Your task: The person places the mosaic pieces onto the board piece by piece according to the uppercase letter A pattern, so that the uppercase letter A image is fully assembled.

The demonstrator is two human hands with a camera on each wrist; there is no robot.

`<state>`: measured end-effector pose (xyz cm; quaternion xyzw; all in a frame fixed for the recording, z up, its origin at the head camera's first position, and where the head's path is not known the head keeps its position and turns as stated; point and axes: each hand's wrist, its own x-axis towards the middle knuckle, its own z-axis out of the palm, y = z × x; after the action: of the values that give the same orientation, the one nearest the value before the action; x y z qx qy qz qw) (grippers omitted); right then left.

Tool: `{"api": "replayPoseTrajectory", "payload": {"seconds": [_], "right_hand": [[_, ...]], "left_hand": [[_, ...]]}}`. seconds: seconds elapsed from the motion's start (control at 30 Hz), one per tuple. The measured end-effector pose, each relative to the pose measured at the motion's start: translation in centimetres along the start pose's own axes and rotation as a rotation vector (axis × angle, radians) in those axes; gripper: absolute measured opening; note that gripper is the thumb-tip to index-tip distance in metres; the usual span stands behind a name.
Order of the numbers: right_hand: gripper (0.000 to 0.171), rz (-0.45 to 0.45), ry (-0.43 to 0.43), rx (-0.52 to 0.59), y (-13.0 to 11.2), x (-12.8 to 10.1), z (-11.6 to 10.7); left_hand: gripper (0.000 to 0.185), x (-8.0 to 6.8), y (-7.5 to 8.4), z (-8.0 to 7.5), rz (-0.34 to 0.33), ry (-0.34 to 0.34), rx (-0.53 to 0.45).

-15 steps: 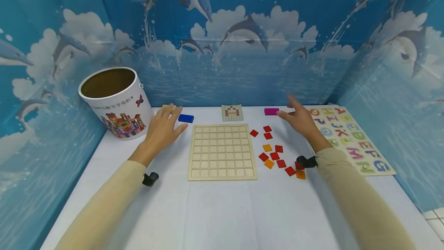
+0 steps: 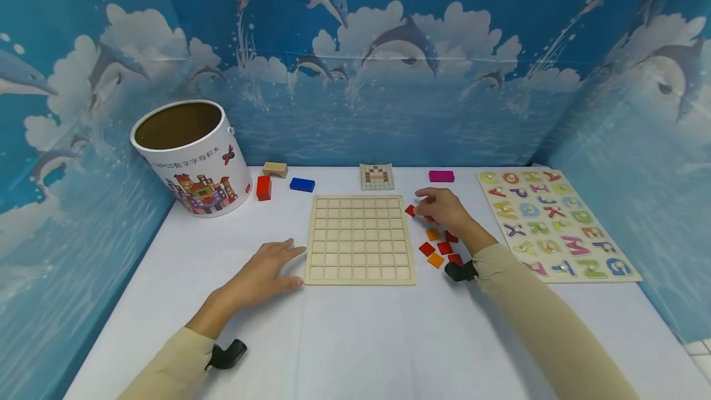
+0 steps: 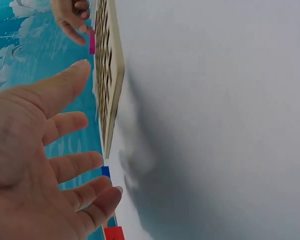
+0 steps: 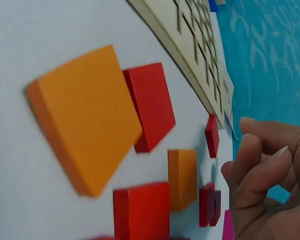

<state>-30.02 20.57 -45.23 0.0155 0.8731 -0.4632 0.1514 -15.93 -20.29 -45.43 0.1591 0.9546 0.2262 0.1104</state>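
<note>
My left hand (image 2: 266, 273) is beside the left edge of a wooden grid board (image 2: 410, 273), fingers spread and holding nothing. The left wrist view shows its palm and separated fingers (image 3: 72, 167). My right hand (image 2: 444, 210) is over the small square tiles at the board's right, fingers loosely bent. A red tile (image 2: 410, 210) lies close to its fingertips. In the right wrist view nothing shows between the fingers of this hand (image 4: 270, 170). More red tiles (image 2: 427, 249) and orange tiles (image 2: 436, 260) lie below it, some partly hidden by the hand and wrist.
Behind the board lie a small pattern card (image 2: 376, 176), a blue block (image 2: 302, 184) and a magenta block (image 2: 441, 176). A red block (image 2: 263, 188) and a wooden block (image 2: 274, 169) stand by a white bucket (image 2: 197, 178). An alphabet board (image 2: 602, 267) lies at right.
My left hand has come back from the blocks near the bucket to the board's left edge. My right hand has moved left and nearer, from beside the magenta block to the tiles.
</note>
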Motion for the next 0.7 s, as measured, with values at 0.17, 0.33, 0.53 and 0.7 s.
{"api": "replayPoseTrajectory", "payload": {"seconds": [0.17,0.33,0.53,0.7], "right_hand": [[0.052,0.038,0.021,-0.141,-0.6,0.5,1.0],[0.048,0.048,0.019,-0.175,-0.8,0.9,1.7],[0.042,0.056,0.034,-0.221,-0.8,0.9,2.1],[0.036,0.006,0.074,-0.29,-0.8,0.8,2.1]], "left_hand": [[0.066,0.6,0.7,1.0,0.017,0.026,-0.026],[0.066,1.0,1.2,1.5,0.011,0.034,-0.019],[0.07,1.4,1.6,1.3,0.013,0.008,0.041],[0.072,1.9,1.6,1.3,0.019,-0.013,0.067]]}}
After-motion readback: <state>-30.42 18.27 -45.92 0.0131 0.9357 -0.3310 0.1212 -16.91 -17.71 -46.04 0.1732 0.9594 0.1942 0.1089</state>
